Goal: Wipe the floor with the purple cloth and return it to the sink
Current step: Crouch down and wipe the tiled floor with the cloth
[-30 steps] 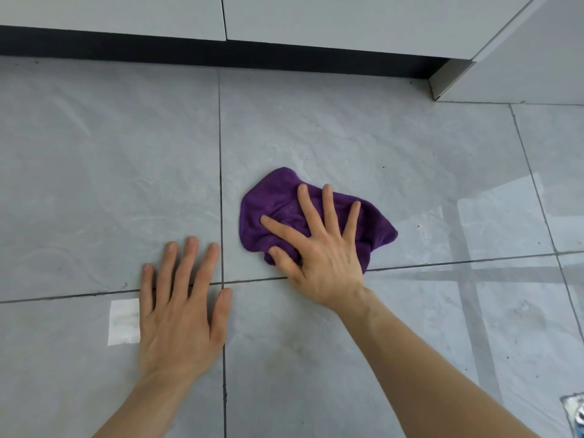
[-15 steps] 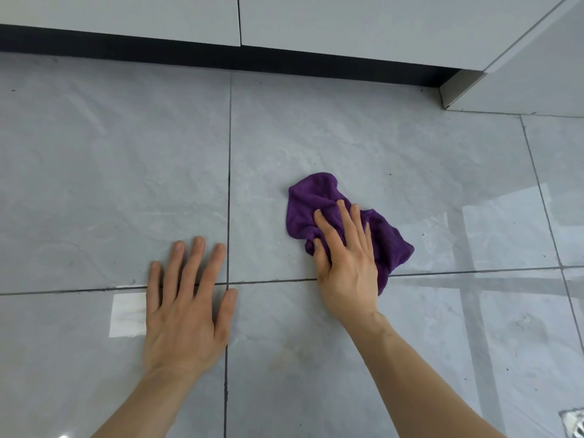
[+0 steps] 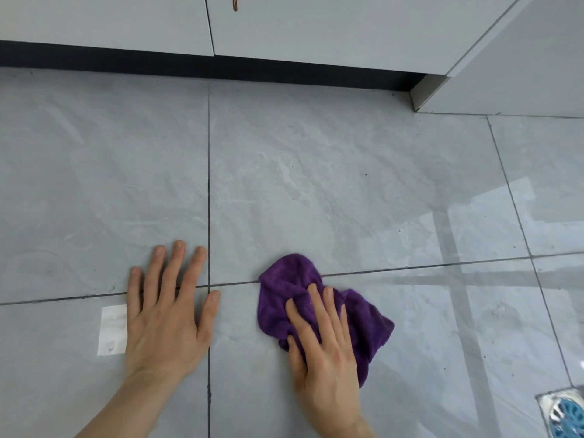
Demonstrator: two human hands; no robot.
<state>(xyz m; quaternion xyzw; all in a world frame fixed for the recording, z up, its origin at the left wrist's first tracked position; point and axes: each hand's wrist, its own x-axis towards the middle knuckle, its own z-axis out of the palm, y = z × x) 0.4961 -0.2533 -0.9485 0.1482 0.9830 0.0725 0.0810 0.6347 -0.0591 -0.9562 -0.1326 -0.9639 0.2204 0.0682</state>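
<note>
We note the crumpled purple terry cloth (image 3: 319, 308) lying bunched on the glossy grey tiled floor (image 3: 316, 191), straddling a dark grout line, with most of its bulk on the near tile. The right hand (image 3: 328, 349) lies palm-down on the near half of the cloth; its fingers (image 3: 316, 311) are extended and close together, pressing the fabric flat against the tile rather than pinching or gripping it. The far lobe and the right-hand flap of the cloth stick out uncovered.

The left hand (image 3: 164, 314) is well apart from the cloth, planted flat on the bare floor across the grout crossing, fingers spread and holding nothing; we judge it to be a brace for body weight. A pale rectangular patch (image 3: 112, 330) sits on the tile, touching that hand's outer edge. Beyond, the light grey cabinet fronts (image 3: 316, 26) stand above a dark recessed kickboard (image 3: 189, 63). A metal floor drain with a blue grille (image 3: 565, 412) shows at the lower right corner.

Step in hand, by our judgement: the wiping pass itself. No sink is in view. The next move calls for steady downward pressure while sliding the cloth over unwiped tile; later, the fingers must close and gather the cloth before it is carried to the sink.
</note>
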